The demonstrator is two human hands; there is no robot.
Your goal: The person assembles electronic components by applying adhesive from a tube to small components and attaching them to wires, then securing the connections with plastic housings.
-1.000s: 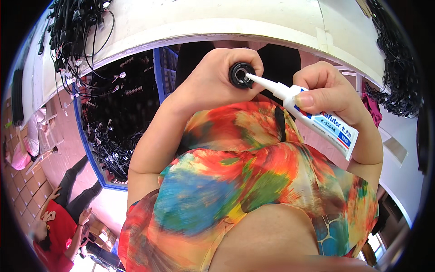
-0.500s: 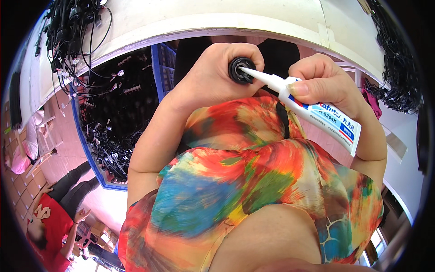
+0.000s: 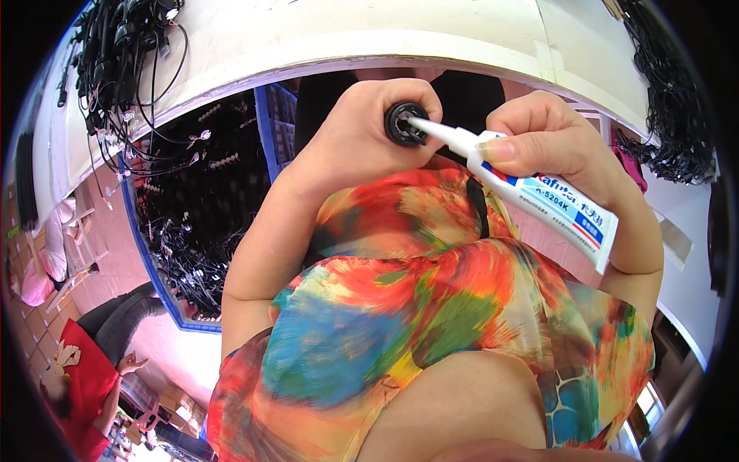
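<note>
Hands sit slightly higher than half a second ago, pose unchanged. Left hand [image 3: 362, 138] closed around small black round part [image 3: 405, 124]; right hand [image 3: 550, 142] grips white glue tube [image 3: 539, 196], nozzle in part, below white tabletop [image 3: 323, 38] edge.

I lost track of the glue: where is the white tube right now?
In the head view, the white tube is right of centre, held by the right hand, its nozzle in the small black round part held by the left hand.

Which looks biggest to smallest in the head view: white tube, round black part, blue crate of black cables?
1. blue crate of black cables
2. white tube, in the right hand
3. round black part, in the left hand

Nearness to the camera skews this.
</note>
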